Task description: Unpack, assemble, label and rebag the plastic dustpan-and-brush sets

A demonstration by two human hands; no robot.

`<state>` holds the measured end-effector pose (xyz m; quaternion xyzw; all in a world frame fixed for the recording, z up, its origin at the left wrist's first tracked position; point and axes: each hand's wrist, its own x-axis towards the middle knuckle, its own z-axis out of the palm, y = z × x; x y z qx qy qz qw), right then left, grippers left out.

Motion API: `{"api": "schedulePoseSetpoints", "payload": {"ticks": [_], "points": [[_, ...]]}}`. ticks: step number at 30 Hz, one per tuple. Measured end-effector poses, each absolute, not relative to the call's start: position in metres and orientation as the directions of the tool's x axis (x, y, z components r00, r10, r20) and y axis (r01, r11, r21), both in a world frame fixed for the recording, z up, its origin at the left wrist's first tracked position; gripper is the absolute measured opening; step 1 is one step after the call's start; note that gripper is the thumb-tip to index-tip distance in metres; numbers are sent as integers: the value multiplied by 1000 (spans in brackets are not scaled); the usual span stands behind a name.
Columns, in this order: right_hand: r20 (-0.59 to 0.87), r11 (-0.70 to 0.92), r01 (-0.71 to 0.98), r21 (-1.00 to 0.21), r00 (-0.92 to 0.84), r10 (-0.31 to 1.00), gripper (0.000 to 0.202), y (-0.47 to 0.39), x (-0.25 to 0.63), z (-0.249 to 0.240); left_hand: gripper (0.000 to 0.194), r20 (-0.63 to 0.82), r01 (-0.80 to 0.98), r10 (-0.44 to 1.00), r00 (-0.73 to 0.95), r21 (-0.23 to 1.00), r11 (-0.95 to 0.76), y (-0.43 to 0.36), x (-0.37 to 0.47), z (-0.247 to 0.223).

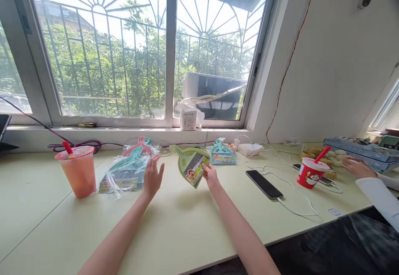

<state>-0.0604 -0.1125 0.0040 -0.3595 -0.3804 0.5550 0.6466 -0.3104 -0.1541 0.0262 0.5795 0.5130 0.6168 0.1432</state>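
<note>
My right hand (211,175) grips the edge of a green mini dustpan (184,157), thumb over the printed card at its front. The dustpan is tilted just above the table, its handle pointing up to the left, and grey brush bristles show behind the card. To the left, my left hand (152,177) is raised with fingers apart, holding nothing. It is beside a blue dustpan (132,162) in clear plastic wrap; whether they touch I cannot tell. Behind that lies a pink dustpan (139,146), also wrapped. Another blue dustpan (222,154) rests beyond my right hand.
A drink cup (79,173) stands at left, a red cup (311,173) at right. Between my right arm and the red cup lies a phone (264,184) with a charging cable. A co-worker's hand (358,167) is by a blue box (352,152) at far right.
</note>
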Motion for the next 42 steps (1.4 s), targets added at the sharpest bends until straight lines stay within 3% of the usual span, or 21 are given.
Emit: {"api": "schedulePoseSetpoints", "payload": {"ticks": [2,3,6,9,12,14,16,18,20,23,26,28,30,33,38,42], "points": [[90,110,-454,-884,65,994,29,-112,-64,2,62,301,167,953,-45,942,-290,-152,-287,16],[77,91,-451,-888,49,996,27,-111,-64,1,67,220,94,973,74,969,-226,-151,-277,11],[14,17,-412,-911,10,1000,21,-107,-63,-3,65,192,-43,971,142,981,-188,-147,-262,1],[-7,-9,-373,-928,-6,1000,21,-104,-60,-4,58,142,-130,980,142,984,-124,-144,-262,-3],[14,0,-326,-946,-41,999,22,-106,-57,-3,50,109,-105,992,68,989,-102,-143,-266,-2],[-15,-42,-194,-980,-138,990,22,-109,-55,-1,41,186,-71,980,-67,979,-190,-145,-270,0],[-38,-30,55,-998,-144,989,20,-112,-49,-1,30,327,36,906,-269,944,-329,-148,-277,3],[77,60,400,-914,25,997,25,-114,-41,-1,28,472,234,776,-418,882,-410,-151,-284,6],[288,71,728,-681,177,941,29,-116,-32,0,32,559,396,689,-462,825,-403,-153,-290,8],[380,11,926,-377,144,914,14,-120,-28,7,34,617,511,618,-487,776,-371,-156,-288,8],[488,217,894,-393,2,873,14,-130,-46,15,27,771,656,512,-379,614,-438,-163,-277,8],[619,462,755,-465,-96,779,16,-138,-68,17,23,864,729,473,-171,434,-530,-170,-269,7],[648,600,597,-532,-169,743,17,-146,-91,14,22,894,741,446,35,276,-612,-176,-263,7],[587,580,503,-641,-165,792,17,-152,-113,3,25,907,740,381,180,131,-659,-182,-260,7],[617,545,385,-745,86,783,24,-154,-120,-4,31,927,737,293,234,28,-676,-183,-261,4],[624,590,316,-743,10,781,17,-151,-115,8,29,917,742,302,261,10,-670,-181,-258,4]]}}
